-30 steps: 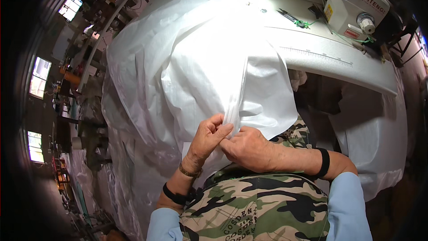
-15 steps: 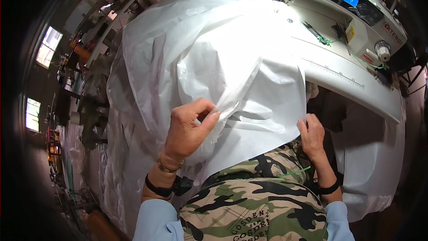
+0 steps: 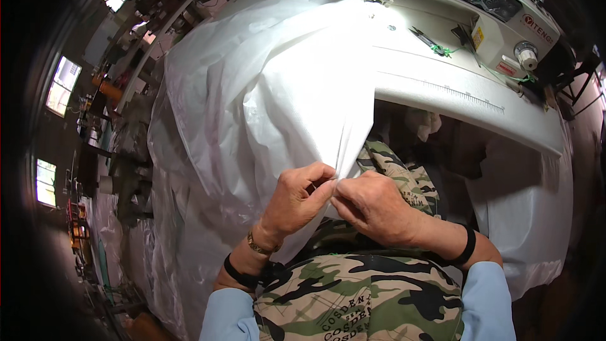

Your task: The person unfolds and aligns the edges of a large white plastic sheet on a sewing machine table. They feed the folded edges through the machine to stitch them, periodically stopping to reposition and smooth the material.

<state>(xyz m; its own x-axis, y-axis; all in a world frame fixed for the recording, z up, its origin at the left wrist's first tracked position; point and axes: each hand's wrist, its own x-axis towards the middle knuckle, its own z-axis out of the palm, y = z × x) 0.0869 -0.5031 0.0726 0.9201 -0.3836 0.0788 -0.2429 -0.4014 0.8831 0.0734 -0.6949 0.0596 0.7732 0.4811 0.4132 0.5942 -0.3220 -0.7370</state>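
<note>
A large sheet of white, slightly shiny fabric (image 3: 278, 101) spreads over the sewing table and hangs down toward my lap. Both hands meet at its near edge, where the cloth is gathered into narrow folds. My left hand (image 3: 297, 199) pinches the edge between thumb and fingers. Pressed close beside it, my right hand (image 3: 379, 208) is closed on the same gathered edge, its fingertips partly hidden. At the far end, the fabric reaches the brightly lit needle area of a white sewing machine (image 3: 499, 19).
Thread snips (image 3: 429, 41) with green thread lie on the machine bed. A ruler scale runs along the table's curved front edge (image 3: 467, 96). More white material (image 3: 517, 215) hangs at the right. Other work tables and clutter (image 3: 158, 31) stand at the left.
My right hand has moved left from the fabric's right corner to meet my left hand, folding that side inward. My left hand has shifted slightly right and down. The view has turned a little.
</note>
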